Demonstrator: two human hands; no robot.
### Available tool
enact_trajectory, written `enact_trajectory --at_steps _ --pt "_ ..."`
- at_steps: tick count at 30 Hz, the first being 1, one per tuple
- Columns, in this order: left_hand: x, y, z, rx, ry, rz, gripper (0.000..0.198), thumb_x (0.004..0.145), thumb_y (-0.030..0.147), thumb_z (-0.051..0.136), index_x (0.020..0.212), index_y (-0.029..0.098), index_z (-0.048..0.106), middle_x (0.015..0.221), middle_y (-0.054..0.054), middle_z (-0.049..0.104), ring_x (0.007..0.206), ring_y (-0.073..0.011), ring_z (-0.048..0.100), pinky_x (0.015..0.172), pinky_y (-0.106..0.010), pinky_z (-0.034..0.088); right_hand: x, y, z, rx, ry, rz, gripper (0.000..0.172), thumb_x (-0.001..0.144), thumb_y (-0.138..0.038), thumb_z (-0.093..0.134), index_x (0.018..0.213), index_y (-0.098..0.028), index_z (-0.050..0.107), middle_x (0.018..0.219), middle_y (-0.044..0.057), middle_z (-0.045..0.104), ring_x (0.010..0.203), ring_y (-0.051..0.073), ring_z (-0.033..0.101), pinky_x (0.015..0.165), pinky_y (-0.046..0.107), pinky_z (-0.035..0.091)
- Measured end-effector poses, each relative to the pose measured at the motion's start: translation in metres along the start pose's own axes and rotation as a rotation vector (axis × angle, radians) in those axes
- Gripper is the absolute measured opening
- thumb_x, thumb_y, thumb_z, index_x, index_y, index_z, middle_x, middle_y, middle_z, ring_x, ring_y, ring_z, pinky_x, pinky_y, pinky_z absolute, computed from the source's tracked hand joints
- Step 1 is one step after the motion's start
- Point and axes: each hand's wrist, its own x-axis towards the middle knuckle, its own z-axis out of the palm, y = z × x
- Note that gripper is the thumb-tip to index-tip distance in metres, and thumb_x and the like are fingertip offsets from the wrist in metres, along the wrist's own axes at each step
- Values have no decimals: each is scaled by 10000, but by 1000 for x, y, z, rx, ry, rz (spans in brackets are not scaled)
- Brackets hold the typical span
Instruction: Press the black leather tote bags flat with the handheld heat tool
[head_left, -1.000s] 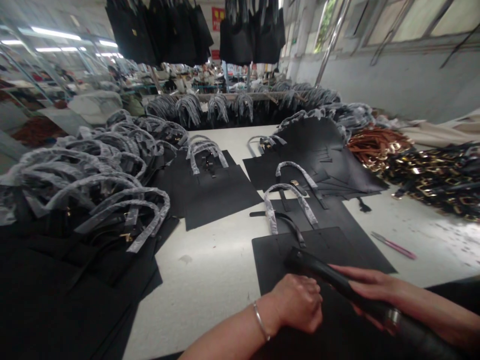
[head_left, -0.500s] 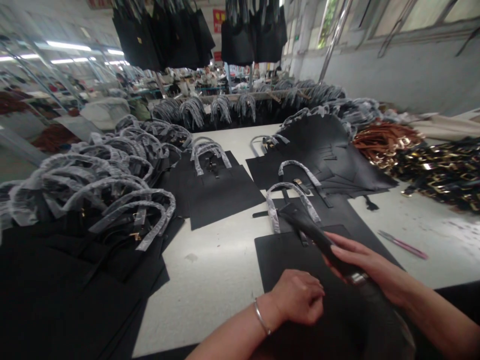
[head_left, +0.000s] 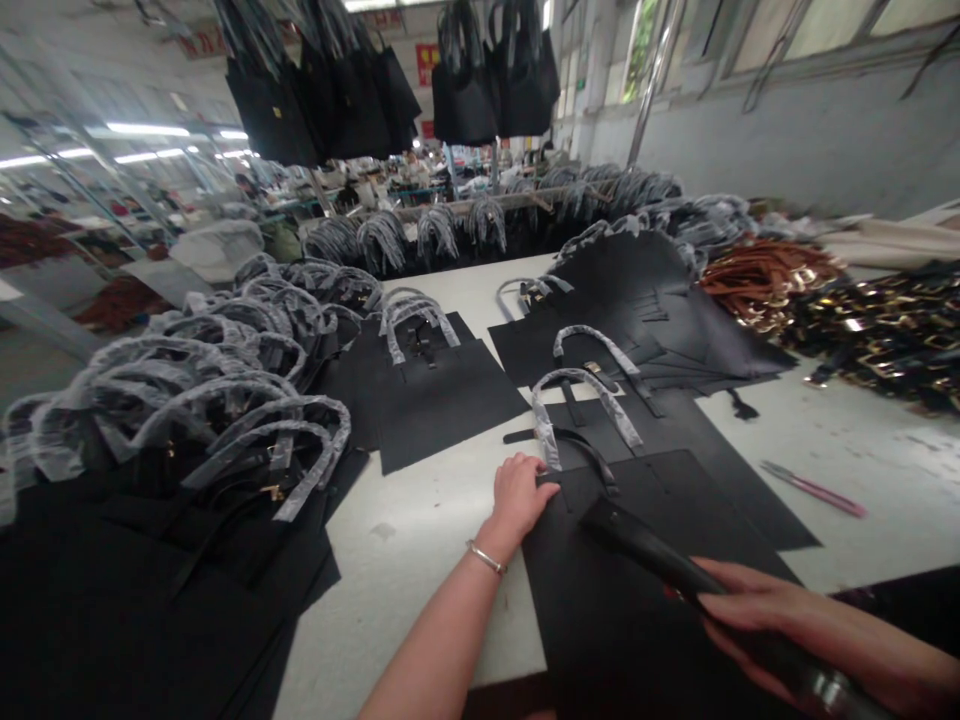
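Observation:
My left hand (head_left: 519, 492), with a silver bangle at the wrist, has its fingers curled over the upper left corner of a black bag panel (head_left: 630, 570). In my right hand (head_left: 757, 615) is a long black tool (head_left: 652, 548) with a shiny metal part near its rear; its exact kind is unclear. Its front end points left, over the panel's upper part. Just beyond the panel lie a plastic-wrapped handle (head_left: 592, 385) and a thin black strap (head_left: 574, 437). The lower part of the panel is dark and partly behind my right hand.
Pink-handled tweezers or snips (head_left: 814, 488) lie at the right. Wrapped-handle bag pieces (head_left: 225, 400) are heaped at the left, more black panels (head_left: 450, 400) farther back. Brown straps (head_left: 772, 275) and black straps with gold buckles (head_left: 892, 330) pile up at the right. Finished bags (head_left: 495, 85) hang above.
My left hand has moved forward and left to the panel's upper left corner. The black tool in my right hand has come down and back toward me, lower over the panel.

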Motion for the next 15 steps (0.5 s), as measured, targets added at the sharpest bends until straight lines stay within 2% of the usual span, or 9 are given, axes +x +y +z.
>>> enact_trajectory --at_steps 4,6,8,12,15 --pt "8 -1 0 -67 -60 -14 227 763 346 714 941 214 664 965 -41 659 951 -223 578 863 -334 430 16 -6 8 41 -123 37 356 804 -471 667 1016 -201 573 509 -38 556 319 64 465 304 124 313" --pt "10 -1 -1 -91 -79 -22 206 760 332 711 931 222 675 952 -36 679 948 -224 591 870 -335 430 23 -13 14 39 -146 36 398 806 -495 648 1054 -201 548 511 -37 562 309 73 465 288 129 298" --pt "11 -1 -1 -102 -86 -34 194 755 329 707 921 232 686 945 -30 693 938 -223 605 861 -330 438 28 -19 23 25 -116 17 492 775 -490 679 1140 -201 518 515 -48 557 322 74 466 299 130 312" --pt "15 -5 1 -134 -93 -78 212 718 321 712 914 241 705 919 -15 712 885 -219 636 778 -304 468 30 -19 30 -88 31 -28 802 667 -448 767 1342 -195 416 654 -8 656 495 127 593 401 154 415" --pt "24 -11 0 -175 -100 -103 218 680 276 719 890 219 721 846 -5 718 786 -201 651 669 -264 471 28 -9 12 -238 14 -97 844 614 -474 759 1365 -258 439 766 39 710 688 254 688 538 262 527"
